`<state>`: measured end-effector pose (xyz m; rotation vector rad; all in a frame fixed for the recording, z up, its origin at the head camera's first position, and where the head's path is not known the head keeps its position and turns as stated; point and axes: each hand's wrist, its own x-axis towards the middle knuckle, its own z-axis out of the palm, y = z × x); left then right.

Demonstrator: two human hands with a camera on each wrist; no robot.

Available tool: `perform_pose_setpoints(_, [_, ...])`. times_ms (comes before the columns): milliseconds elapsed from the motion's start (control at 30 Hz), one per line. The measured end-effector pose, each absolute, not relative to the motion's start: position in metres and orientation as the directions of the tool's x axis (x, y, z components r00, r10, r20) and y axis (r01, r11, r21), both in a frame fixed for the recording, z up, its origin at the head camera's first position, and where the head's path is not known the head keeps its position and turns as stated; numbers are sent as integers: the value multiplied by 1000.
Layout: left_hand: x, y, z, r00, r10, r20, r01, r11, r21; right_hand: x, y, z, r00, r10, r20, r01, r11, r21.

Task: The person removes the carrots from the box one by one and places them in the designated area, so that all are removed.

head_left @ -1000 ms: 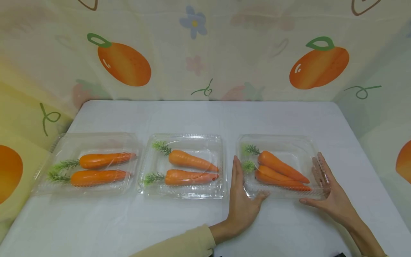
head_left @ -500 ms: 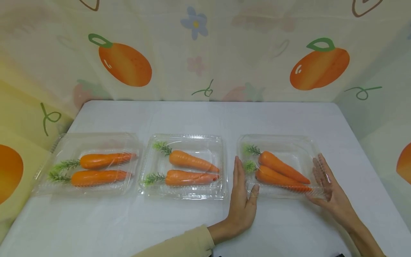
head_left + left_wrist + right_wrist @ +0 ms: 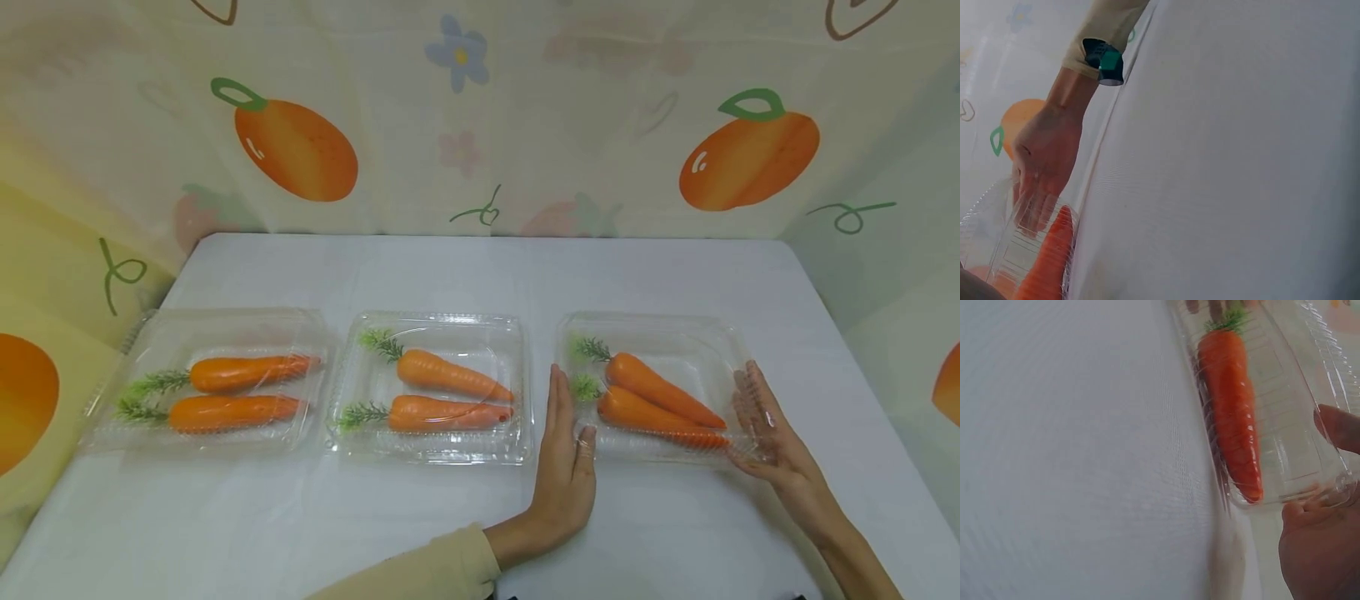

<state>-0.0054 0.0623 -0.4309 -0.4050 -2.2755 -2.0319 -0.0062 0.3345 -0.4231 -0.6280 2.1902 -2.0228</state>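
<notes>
On the right of the table in the head view lies a clear plastic clamshell box (image 3: 675, 329) with two carrots, an upper carrot (image 3: 663, 387) and a lower carrot (image 3: 652, 414), their green tops to the left. My left hand (image 3: 562, 479) stands at its left side, fingers straight against or close beside the wall, thumb raised near the front corner. Along the right side rest the extended fingers of my right hand (image 3: 780, 450), its thumb by the front right corner. The right wrist view shows a carrot (image 3: 1232, 412) through the clear wall, with my right hand (image 3: 1319, 550) at the box's end.
Left of this box lie a middle clear box (image 3: 435, 329) and a left clear box (image 3: 225, 321), each holding two carrots. All rest on a white table (image 3: 480, 275). Fruit-patterned cloth (image 3: 570, 108) rises behind it.
My left thumb has drawn in from pointing right to standing near my fingers. My right thumb has moved from the front edge toward the box's front right corner. The box stays nearly still.
</notes>
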Motion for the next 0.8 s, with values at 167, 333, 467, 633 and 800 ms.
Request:
perform_pose_setpoints(167, [-6, 62, -429, -969, 146, 197, 210, 79, 974, -7, 337, -423, -892, -401, 206, -231, 13, -973])
perform_pose_setpoints(333, [-5, 62, -430, -972, 148, 182, 191, 48, 980, -9, 339, -421, -874, -411, 259, -271, -31, -962])
perform_pose_setpoints(467, [-4, 62, -429, -978, 159, 138, 141, 6, 990, -7, 340, -418, -896, -361, 261, -297, 50, -953])
perform_pose_setpoints(633, [-1, 61, -429, -981, 159, 110, 114, 16, 993, -5, 341, -414, -924, -298, 241, -294, 145, -945])
perform_pose_setpoints(800, [-1, 61, -430, -984, 161, 71, 77, 30, 997, -9, 346, -411, -904, -313, 291, -338, 107, -935])
